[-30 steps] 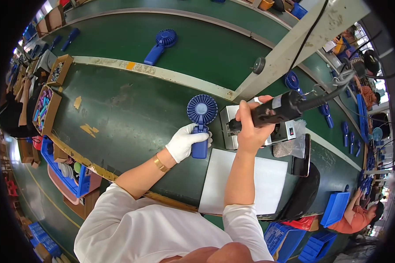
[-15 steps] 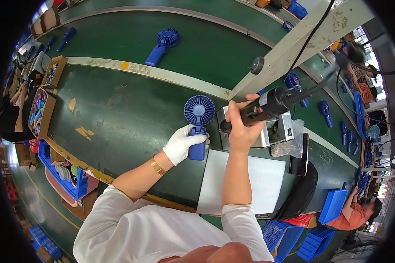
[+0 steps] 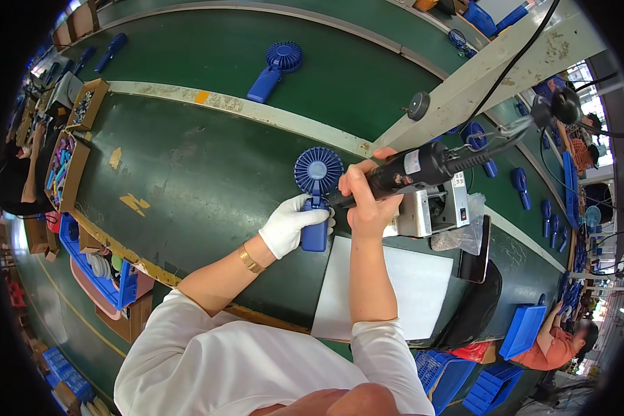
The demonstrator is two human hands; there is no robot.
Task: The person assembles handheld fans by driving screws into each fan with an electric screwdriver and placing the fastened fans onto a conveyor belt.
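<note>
A blue handheld fan (image 3: pixel 318 169) stands out over the green bench with its round head pointing away from me. Its handle is gripped by my left hand (image 3: pixel 281 229), which wears a white glove. In my bare right hand (image 3: pixel 369 208) is a black electric screwdriver (image 3: pixel 412 168), lying almost level with its cable end to the right. The screwdriver's front end is right beside the fan's neck; whether it touches cannot be made out. Behind my right wrist sits a silver metal box (image 3: pixel 414 216) with a switch. A white sheet (image 3: pixel 409 288) lies under my right forearm.
Another fan (image 3: pixel 276 69) lies on the green conveyor (image 3: pixel 187 52) beyond the bench. A pale metal post (image 3: pixel 478 76) rises at right. A plastic bag (image 3: pixel 470 229) and a dark phone-like slab (image 3: pixel 475 253) lie right of the metal box. Cartons of small parts (image 3: pixel 68 173) line the left.
My right hand has brought the screwdriver left and slightly down, so its front end is now at the fan's neck. My left hand keeps its hold on the fan. The view has shifted slightly.
</note>
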